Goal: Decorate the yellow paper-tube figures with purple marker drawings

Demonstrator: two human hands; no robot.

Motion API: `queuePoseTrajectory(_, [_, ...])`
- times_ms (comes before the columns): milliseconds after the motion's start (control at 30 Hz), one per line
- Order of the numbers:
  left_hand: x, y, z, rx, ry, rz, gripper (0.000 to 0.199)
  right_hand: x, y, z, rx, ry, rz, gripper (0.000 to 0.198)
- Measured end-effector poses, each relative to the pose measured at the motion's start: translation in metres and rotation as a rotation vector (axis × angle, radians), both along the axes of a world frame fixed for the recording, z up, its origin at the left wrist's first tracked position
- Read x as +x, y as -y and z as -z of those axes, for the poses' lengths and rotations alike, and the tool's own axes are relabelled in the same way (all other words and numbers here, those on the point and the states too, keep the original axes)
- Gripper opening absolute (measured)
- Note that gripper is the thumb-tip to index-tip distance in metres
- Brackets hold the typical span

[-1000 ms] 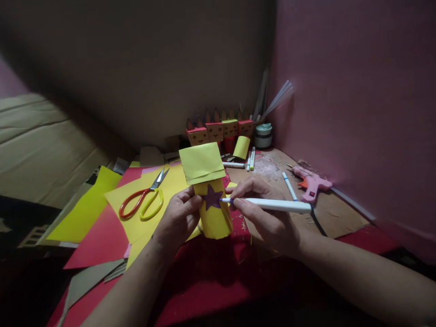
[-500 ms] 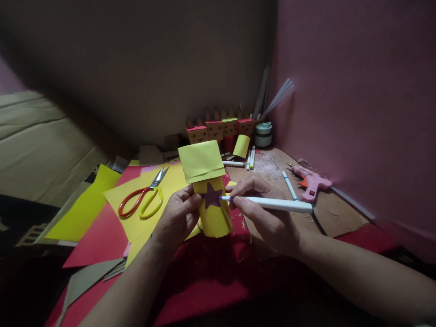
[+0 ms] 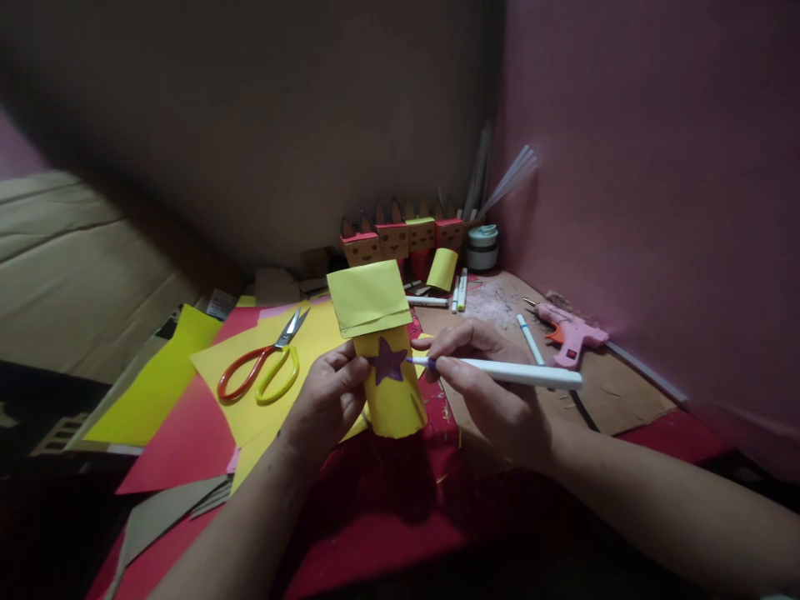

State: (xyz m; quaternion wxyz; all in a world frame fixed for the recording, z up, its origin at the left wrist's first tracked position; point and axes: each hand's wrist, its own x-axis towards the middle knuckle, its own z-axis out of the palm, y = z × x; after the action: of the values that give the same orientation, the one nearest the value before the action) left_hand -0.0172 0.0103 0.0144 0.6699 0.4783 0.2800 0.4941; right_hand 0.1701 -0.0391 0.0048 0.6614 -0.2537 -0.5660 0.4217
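Between the thumb and fingers of my left hand is a yellow paper figure, a tube body under a box-like head with a yellow flap. A filled purple star is drawn on the tube's front. My right hand is closed around a white marker with a purple tip. That tip points left, at or just beside the star's right point; contact is not clear. The scissors, with red and yellow handles, lie on yellow paper left of my left hand.
Several cardboard figures with pointed ears line the back, near a yellow paper tube and a lidded container. Rightward lie a pink glue gun and a blue-banded marker. Red paper and cardboard pieces are at left.
The marker in my right hand has drawn back slightly to the right, its tip moving from inside the star towards its right point. My left hand and the paper figure have stayed nearly still.
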Motion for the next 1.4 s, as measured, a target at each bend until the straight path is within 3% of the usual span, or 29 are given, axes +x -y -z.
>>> queuePoseTrajectory(167, [-0.002,0.0,0.002,-0.014,-0.037,-0.009,0.055,-0.004,-0.004,-0.007,0.065,-0.053,0.122,0.008])
queuePoseTrajectory(333, [-0.002,-0.001,0.006,-0.014,-0.026,-0.073,0.052,-0.005,-0.009,-0.008,0.002,0.056,0.23,0.007])
queuePoseTrajectory(500, [0.001,-0.002,0.004,-0.008,0.022,-0.078,0.051,-0.009,-0.01,0.001,-0.093,0.201,0.122,0.051])
queuePoseTrajectory(633, [0.004,-0.002,0.002,0.002,0.041,-0.086,0.047,-0.011,-0.013,0.006,-0.15,0.301,0.075,0.068])
queuePoseTrajectory(833, [0.003,-0.007,0.01,0.053,-0.019,-0.086,0.046,-0.017,-0.022,0.016,-0.098,0.311,0.1,0.068])
queuePoseTrajectory(1100, [-0.009,-0.012,0.014,0.292,-0.367,-0.132,0.051,-0.016,-0.028,0.02,-0.1,0.239,0.123,0.06])
queuePoseTrajectory(1200, [-0.01,-0.01,0.01,0.342,-0.392,-0.082,0.059,-0.014,-0.03,0.018,-0.104,0.202,0.129,0.057])
queuePoseTrajectory(1400, [-0.006,-0.006,0.004,0.245,-0.299,0.115,0.084,-0.011,-0.026,0.012,-0.108,0.108,0.103,0.053])
